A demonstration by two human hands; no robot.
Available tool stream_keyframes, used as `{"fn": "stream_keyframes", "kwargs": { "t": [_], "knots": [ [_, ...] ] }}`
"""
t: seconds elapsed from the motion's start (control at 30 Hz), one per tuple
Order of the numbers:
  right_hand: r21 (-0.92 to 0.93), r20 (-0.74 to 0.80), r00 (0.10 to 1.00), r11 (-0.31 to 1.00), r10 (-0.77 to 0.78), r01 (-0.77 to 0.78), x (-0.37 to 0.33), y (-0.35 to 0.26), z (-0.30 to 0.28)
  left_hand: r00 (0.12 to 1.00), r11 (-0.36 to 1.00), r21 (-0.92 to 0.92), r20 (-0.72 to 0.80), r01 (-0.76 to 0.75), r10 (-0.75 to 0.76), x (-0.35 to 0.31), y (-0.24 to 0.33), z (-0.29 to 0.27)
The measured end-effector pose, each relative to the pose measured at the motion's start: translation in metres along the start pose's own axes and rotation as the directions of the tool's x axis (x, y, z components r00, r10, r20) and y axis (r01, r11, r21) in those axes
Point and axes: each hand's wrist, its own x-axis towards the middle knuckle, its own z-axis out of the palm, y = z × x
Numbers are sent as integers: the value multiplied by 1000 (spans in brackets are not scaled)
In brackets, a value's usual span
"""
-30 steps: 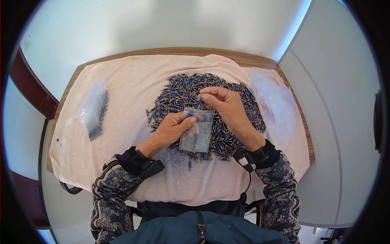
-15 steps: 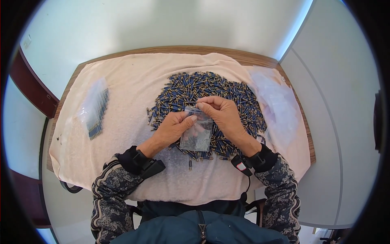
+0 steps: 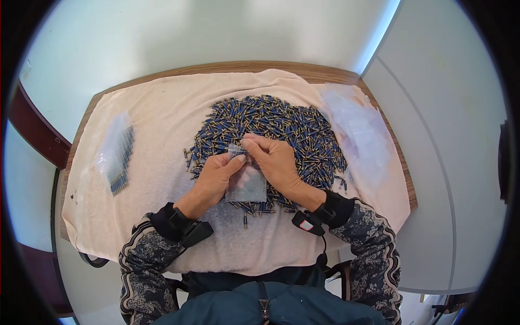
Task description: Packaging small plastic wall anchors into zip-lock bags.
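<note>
A small clear plastic bag [image 3: 250,189] hangs between my two hands, above the near part of a heap of blue-and-gold metal plugs [image 3: 227,116]. My left hand [image 3: 215,177] pinches the bag's upper left side, thumb on top. Closed at the bag's top edge are the thumb and fingers of my right hand [image 3: 277,165], which partly cover its upper right corner. The bag looks flat, and whether anything lies inside it I cannot make out. One loose plug [image 3: 245,221] lies just below the bag.
Filled clear bags of plugs [image 3: 120,157] overlap in a row at the left. A loose pile of clear plastic bags [image 3: 360,130] lies at the right. Under everything spreads a pale pink cloth [image 3: 157,119] over a wooden table [image 3: 216,69].
The whole scene has shifted slightly left in the picture. Both hands keep hold of the bag's top, with the right fingertips a little closer to the left thumb.
</note>
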Motion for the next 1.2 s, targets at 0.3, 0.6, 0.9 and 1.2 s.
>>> {"fn": "stream_keyframes", "kwargs": {
  "t": [0.3, 0.6, 0.9, 1.2],
  "knots": [
    [-580, 20, 984, 800, -179, 158, 64, 22, -83, 996, 999, 34, -94, 13, -10, 2, 11, 1],
    [-723, 226, 934, 595, -277, 351, 75, 25, -59, 995, 998, 39, -89, 45, -41, 0, 12, -2],
    [-775, 295, 946, 545, -135, 319, 69, 24, -93, 995, 996, 74, -88, 57, -50, -2, 14, 0],
    [-528, 309, 930, 849, 199, -7, 32, 2, -121, 995, 995, 78, -84, 57, -51, -1, 13, -3]
  ]
}}
